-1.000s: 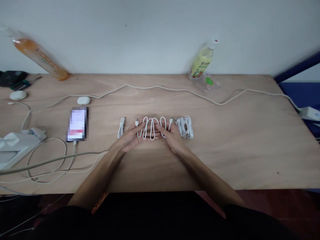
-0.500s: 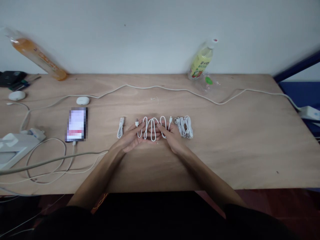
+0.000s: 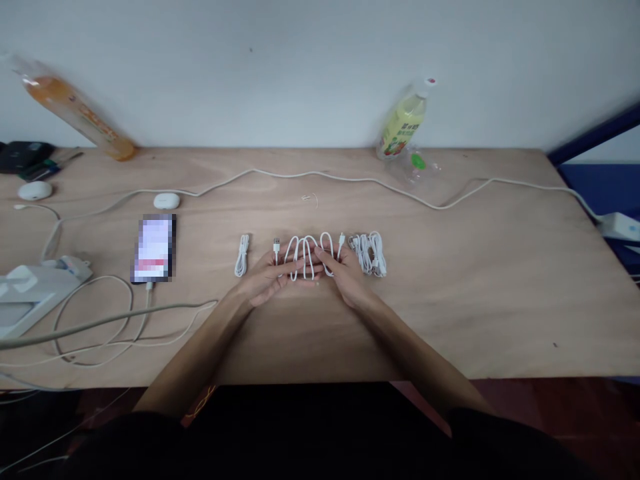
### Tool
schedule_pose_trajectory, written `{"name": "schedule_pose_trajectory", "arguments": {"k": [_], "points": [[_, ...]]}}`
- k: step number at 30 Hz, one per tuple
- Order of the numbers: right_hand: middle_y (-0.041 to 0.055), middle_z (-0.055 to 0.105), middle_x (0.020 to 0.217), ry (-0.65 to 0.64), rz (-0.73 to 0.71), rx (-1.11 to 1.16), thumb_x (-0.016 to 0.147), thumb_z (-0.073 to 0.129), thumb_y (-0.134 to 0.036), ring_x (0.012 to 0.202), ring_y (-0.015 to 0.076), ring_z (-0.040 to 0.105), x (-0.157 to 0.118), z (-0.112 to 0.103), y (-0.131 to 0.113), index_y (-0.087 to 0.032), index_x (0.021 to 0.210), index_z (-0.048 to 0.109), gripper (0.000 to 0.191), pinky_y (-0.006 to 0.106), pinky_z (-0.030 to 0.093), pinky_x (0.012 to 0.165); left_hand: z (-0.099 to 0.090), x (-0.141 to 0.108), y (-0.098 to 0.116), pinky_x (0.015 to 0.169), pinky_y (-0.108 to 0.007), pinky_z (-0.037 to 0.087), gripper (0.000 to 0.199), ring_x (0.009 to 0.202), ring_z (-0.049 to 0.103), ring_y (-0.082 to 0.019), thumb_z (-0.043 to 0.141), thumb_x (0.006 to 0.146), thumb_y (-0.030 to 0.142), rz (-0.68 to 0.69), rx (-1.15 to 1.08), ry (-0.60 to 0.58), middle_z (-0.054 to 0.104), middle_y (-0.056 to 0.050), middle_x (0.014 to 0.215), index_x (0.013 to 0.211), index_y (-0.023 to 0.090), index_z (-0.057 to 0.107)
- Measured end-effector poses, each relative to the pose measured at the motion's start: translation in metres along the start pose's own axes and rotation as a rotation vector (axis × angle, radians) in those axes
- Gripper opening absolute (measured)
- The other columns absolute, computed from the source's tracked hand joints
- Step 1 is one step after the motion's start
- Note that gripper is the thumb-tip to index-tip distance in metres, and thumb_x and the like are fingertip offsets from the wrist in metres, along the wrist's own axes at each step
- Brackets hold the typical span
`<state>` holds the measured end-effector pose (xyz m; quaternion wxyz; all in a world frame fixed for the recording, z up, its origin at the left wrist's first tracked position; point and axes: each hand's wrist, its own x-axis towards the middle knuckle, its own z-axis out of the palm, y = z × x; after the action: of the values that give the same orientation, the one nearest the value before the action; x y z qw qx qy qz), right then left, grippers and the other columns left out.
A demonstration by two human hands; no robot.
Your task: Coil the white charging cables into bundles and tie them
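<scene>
Two thumbs press a folded white USB cable (image 3: 305, 256) against half-curled fingers, the left hand's (image 3: 261, 277) grip at one end, the right hand's (image 3: 349, 275) at the other, over the desk (image 3: 475, 287). One bundled cable (image 3: 242, 255) lies just left; more bundled cables (image 3: 379, 255) sit beside the right hand. Farther left lies a smartphone (image 3: 153, 247).

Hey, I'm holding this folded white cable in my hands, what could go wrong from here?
The white cable lies in loose folds between the left hand and the right hand, with no tie showing, so it might spring apart. The right hand is close beside the bundled cables and could nudge them. The cord reaching the left forearm might snag.
</scene>
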<state>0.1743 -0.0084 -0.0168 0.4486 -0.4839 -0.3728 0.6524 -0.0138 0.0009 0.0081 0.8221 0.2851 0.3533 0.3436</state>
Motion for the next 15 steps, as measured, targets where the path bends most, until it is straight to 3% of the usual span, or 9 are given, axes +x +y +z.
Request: {"name": "schedule_pose_trajectory", "arguments": {"k": [3,10,15], "points": [[0.0073,0.086,0.094,0.001,-0.001,-0.004,0.083,0.086,-0.063,0.081,0.027,0.08,0.0001,-0.0003,-0.0005,-0.024,0.11,0.081,0.048,0.039,0.065,0.068,0.0011,0.0004,-0.0004,0.111,-0.053,0.064,0.059,0.122,0.081,-0.035,0.079,0.093,0.008,0.007,0.005,0.024,0.081,-0.019,0.138,0.151,0.019,0.068],[0.0061,0.087,0.095,0.004,-0.026,0.024,0.08,0.089,-0.059,0.095,0.0292,0.084,0.0011,0.0012,-0.0049,-0.025,0.099,0.084,0.039,0.046,0.067,0.094,0.0013,0.0009,0.001,0.112,-0.051,0.063,0.036,0.128,0.079,-0.036,0.076,0.097,0.013,-0.007,0.034,0.055,0.08,-0.02,0.138,0.132,0.013,0.079],[0.0061,0.088,0.097,0.027,-0.04,0.044,0.079,0.091,-0.058,0.098,0.028,0.084,0.0001,0.0013,-0.0057,-0.024,0.103,0.085,0.042,0.045,0.065,0.099,-0.0007,0.0003,0.0035,0.109,-0.05,0.064,0.036,0.131,0.077,-0.037,0.075,0.1,0.017,-0.027,0.064,0.013,0.082,-0.021,0.134,0.136,0.013,0.078]]}}
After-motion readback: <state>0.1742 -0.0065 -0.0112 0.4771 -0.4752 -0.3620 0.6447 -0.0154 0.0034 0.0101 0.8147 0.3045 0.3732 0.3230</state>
